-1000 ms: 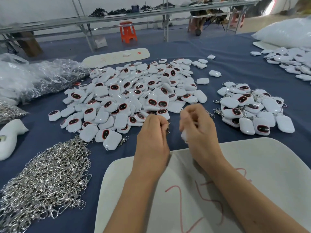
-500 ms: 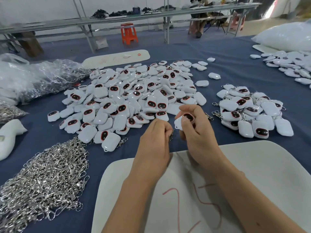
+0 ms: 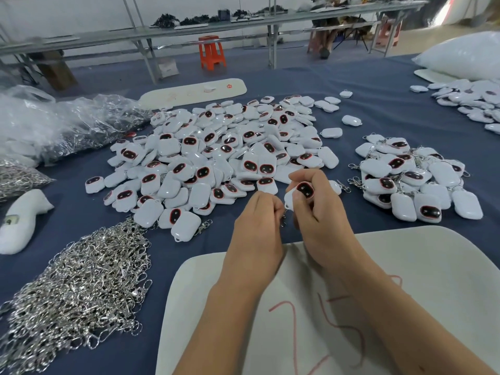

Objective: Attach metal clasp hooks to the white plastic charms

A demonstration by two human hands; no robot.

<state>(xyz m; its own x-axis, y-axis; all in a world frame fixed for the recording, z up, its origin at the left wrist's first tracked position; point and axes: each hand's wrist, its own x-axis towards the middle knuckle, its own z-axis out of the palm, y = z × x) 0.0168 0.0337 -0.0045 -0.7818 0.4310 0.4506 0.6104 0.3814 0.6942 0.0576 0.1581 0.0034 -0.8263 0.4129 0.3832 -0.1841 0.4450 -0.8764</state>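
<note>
A white plastic charm (image 3: 299, 194) is pinched between the curled thumb and fingers of the right hand (image 3: 322, 220), its dark oval face ringed in red turned up toward the camera. The body is glossy, rounded at the corners, with a small loop at the lower left edge. At that loop a metal clasp hook (image 3: 283, 219) is held by the left hand (image 3: 258, 234), whose fingers are curled tightly together round it; only a short silver piece hangs below the knuckles, and whether it is already through the loop cannot be told. The two hands are touching, above the near edge of a white foam board (image 3: 433, 280) marked with red strokes.

Just behind the hands a large heap of loose charms (image 3: 216, 155) is spread on the blue tablecloth (image 3: 378, 104), some face up, some showing plain white backs. To the right a smaller pile of finished charms (image 3: 411, 180) is seen with silver hooks protruding. To the left a mass of spare clasp hooks (image 3: 75, 288) is piled, and beyond it a clear plastic bag (image 3: 62, 123) holding more metal parts. A white handheld device (image 3: 20, 220) is lying at the far left edge. An orange stool (image 3: 211, 52) is standing on the floor behind.
</note>
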